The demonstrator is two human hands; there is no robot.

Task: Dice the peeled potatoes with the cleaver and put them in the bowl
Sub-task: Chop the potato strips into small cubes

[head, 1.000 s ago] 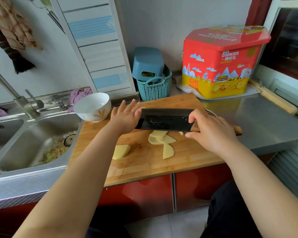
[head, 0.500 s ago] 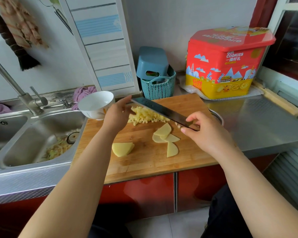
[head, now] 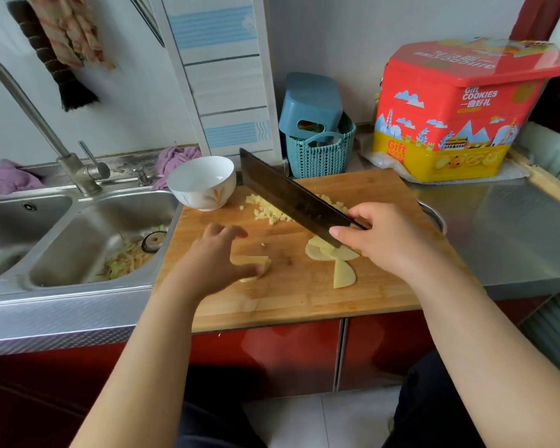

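Gripping the cleaver, right hand tilts it (blade raised).

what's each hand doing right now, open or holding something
Left hand: open, fingers spread over the potato piece on the cutting board.
Right hand: closed, holding the cleaver.

Pale yellow diced potato heap and pale yellow half-round potato slices on a honey-brown striped wooden cutting board. Dark, nearly black steel cleaver blade. White round ceramic bowl with a small orange-and-grey motif on its side. Teal woven plastic basket, far. Red and yellow cookie tin printed with blue clouds, white lettering. Lilac crumpled cloth by the grey steel sink. Glossy red cabinet fronts under the grey metal surface.
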